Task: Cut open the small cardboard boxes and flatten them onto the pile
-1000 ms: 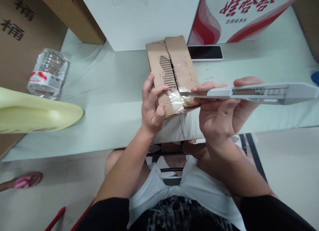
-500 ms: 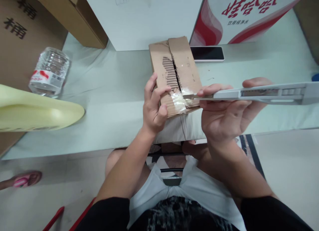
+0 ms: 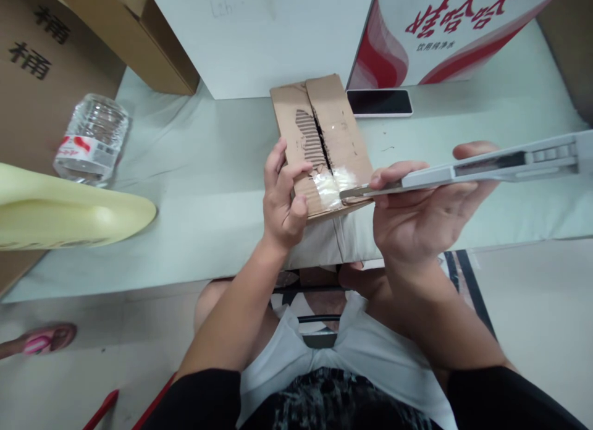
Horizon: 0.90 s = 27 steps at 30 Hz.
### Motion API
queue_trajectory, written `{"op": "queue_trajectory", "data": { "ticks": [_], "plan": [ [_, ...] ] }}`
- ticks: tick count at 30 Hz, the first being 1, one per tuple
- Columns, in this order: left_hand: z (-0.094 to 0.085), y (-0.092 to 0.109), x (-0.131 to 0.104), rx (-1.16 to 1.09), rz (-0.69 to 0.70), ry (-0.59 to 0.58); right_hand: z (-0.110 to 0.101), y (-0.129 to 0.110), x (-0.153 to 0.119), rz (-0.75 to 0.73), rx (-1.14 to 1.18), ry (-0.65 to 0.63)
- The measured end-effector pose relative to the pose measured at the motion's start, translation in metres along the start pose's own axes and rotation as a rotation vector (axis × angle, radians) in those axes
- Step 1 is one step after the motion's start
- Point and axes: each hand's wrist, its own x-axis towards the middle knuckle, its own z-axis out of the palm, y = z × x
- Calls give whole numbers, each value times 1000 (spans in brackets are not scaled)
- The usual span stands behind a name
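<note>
A small brown cardboard box [image 3: 345, 133] lies on the pale green cloth, its top seam torn partly open and clear tape [image 3: 330, 190] across the near end. My left hand [image 3: 285, 198] grips the box's left side, thumb at the near edge and fingers on the top. In my right hand [image 3: 417, 217] is a grey-white utility knife [image 3: 486, 165], held nearly level with its handle toward the right. Its blade tip meets the taped near end of the box, close to the seam. Whether the blade has gone through the tape, I cannot tell.
Behind the box stand a white carton [image 3: 269, 41] and a red-and-white water carton [image 3: 445, 41], with a phone [image 3: 380, 102] before them. To the left are a clear water bottle [image 3: 92, 139], a yellow rounded object [image 3: 78, 207] and brown cartons [image 3: 157, 53]. Someone's sandalled foot [image 3: 50, 340] shows lower left.
The knife has tilted, its handle end rising and its blade tip dropping slightly on the tape. My left hand keeps its grip on the box; the view has shifted a little.
</note>
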Motion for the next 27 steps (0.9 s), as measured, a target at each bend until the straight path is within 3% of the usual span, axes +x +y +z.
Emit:
{"op": "queue_trajectory", "data": {
  "ticks": [5, 9, 12, 15, 19, 23, 25, 27],
  "plan": [
    [1, -2, 0, -48, -2, 4, 2, -3, 1, 51, 45, -22],
    [0, -5, 1, -86, -7, -16, 1, 2, 8, 53, 121, 62],
    [-1, -9, 4, -80, 11, -48, -13, 7, 20, 25, 156, 168],
    [-3, -11, 6, -66, 40, -72, -39, 13, 34, 34, 63, 197],
    [-7, -10, 8, -57, 23, -79, -72, 37, 48, 110, 41, 166],
    [-13, -11, 9, -73, -21, -137, -75, 74, 51, 147, 13, 261],
    [-15, -15, 11, -95, -14, -146, -70, 87, 47, 249, -190, 161],
    [-16, -19, 12, -142, -20, -136, -65, 92, 40, 344, -462, -98]
  ]
}}
